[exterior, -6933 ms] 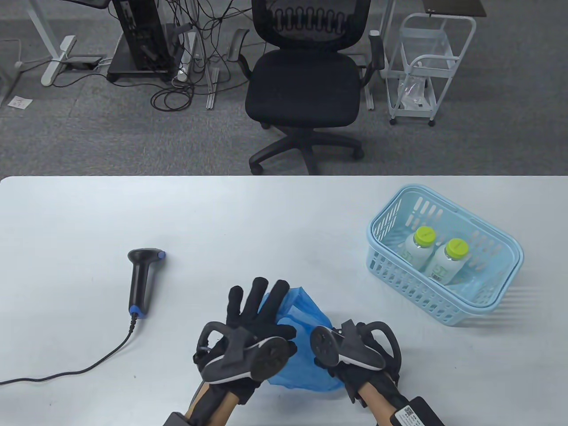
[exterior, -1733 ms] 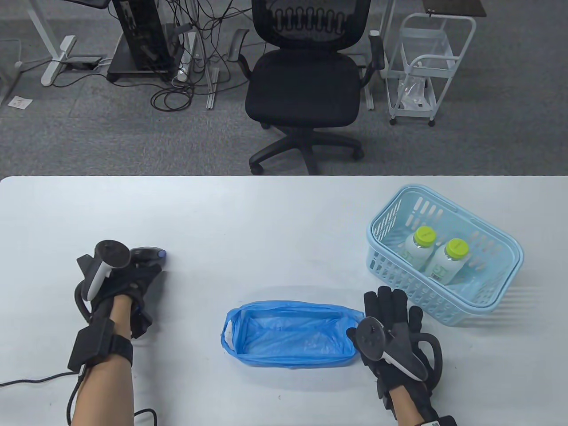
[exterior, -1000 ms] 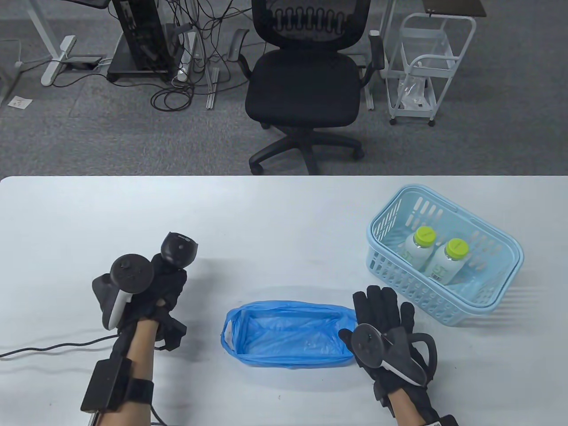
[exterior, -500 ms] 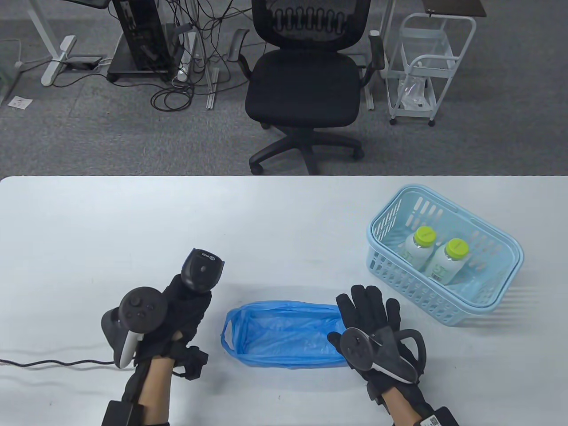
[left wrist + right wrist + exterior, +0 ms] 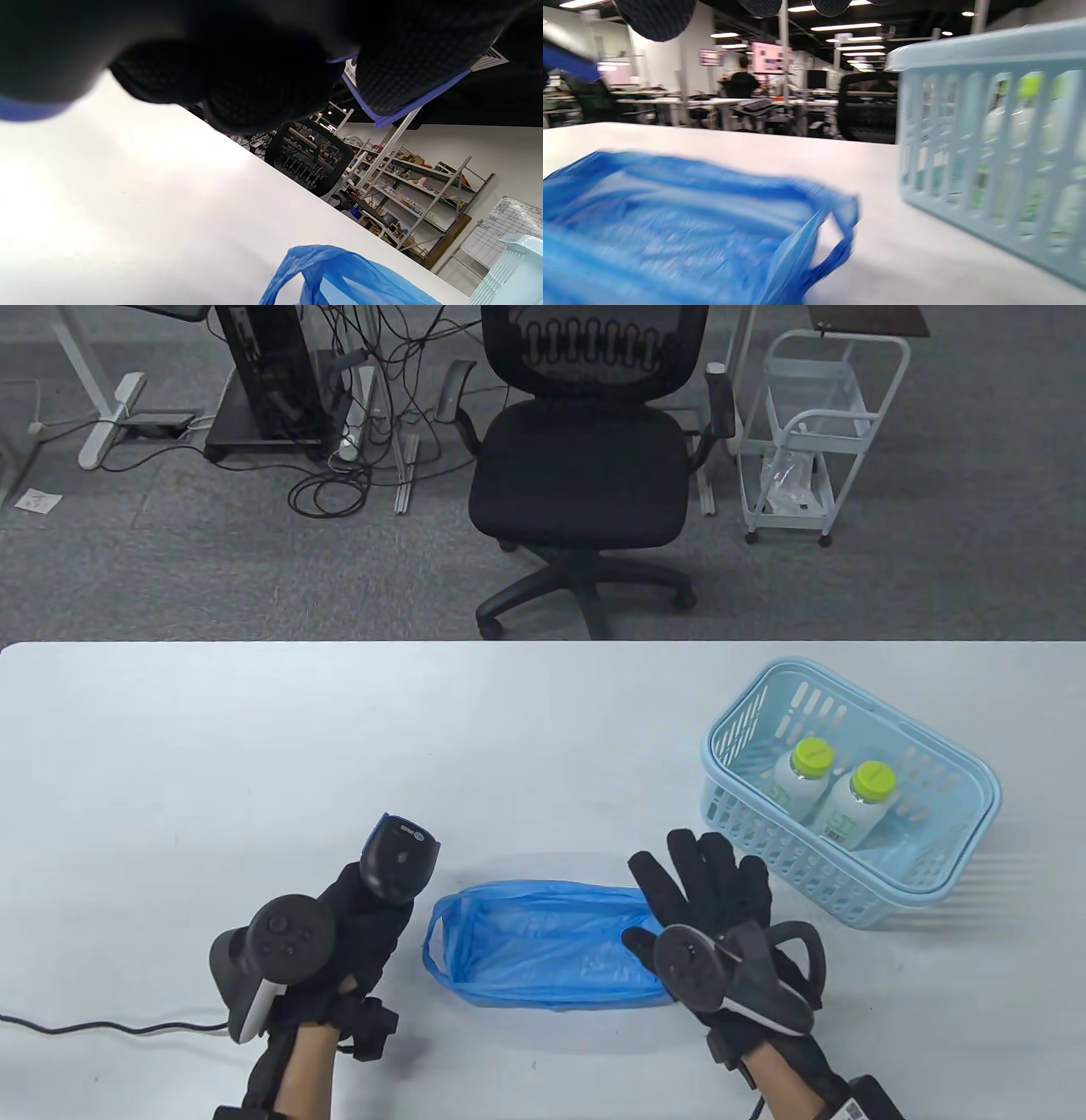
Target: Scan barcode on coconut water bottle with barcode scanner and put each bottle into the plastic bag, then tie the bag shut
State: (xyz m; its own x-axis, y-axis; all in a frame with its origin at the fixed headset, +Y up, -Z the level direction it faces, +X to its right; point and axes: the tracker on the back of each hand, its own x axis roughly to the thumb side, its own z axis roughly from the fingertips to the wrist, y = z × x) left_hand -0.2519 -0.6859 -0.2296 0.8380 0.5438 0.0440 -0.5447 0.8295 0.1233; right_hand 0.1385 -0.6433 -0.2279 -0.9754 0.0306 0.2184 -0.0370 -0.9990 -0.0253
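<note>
While the left hand point(image 5: 361, 925) grips 1 barcode scanner point(image 5: 399, 865) by its handle, head raised off the table point(image 5: 509, 729) and angled toward the far side, the count reads: 2 coconut water bottles point(image 5: 827, 797), both green-capped, standing side by side in 1 pale blue basket point(image 5: 925, 865); 1 blue plastic bag point(image 5: 534, 954) lying open between the 2 hands. The right hand point(image 5: 713, 899) hovers over the bag's right end, palm down, fingers spread and straight, holding nothing. Scanner cable point(image 5: 102, 1028) trails off left.
</note>
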